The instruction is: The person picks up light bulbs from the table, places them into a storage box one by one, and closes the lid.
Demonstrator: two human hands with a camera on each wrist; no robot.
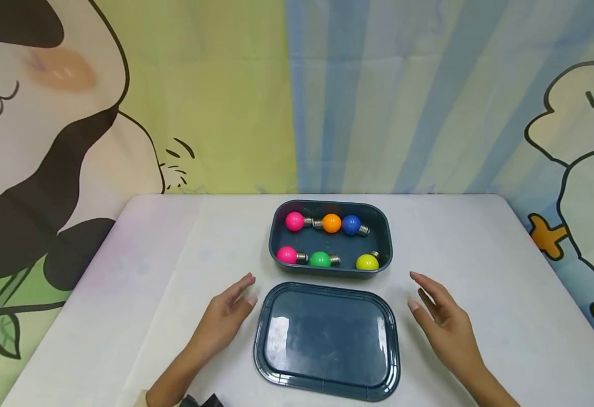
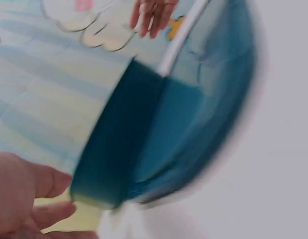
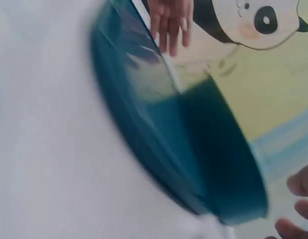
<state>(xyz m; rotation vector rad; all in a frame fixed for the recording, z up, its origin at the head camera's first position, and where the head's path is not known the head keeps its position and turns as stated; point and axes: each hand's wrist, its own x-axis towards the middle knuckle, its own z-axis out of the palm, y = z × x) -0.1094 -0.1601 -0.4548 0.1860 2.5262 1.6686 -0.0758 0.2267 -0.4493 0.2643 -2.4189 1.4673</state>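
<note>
A dark blue-grey rectangular lid (image 1: 327, 336) lies flat on the white table, in front of a matching box (image 1: 331, 270). Inside the box are small colored light bulbs in two loose rows: pink (image 1: 294, 221), orange (image 1: 332, 223) and blue (image 1: 351, 225) at the back, another pink (image 1: 287, 255), green (image 1: 319, 259) and yellow (image 1: 367, 262) in front. My left hand (image 1: 222, 319) hovers left of the lid, fingers relaxed and holding nothing. To the lid's right, my right hand (image 1: 446, 325) is likewise empty, fingers loosely extended. Both wrist views show the box and lid blurred.
The white table (image 1: 215, 237) extends to both sides of the box and lid. Behind it hangs a printed cloth (image 1: 246, 96) with cartoon animals. A small black object (image 1: 202, 401) shows at the bottom edge by the left forearm.
</note>
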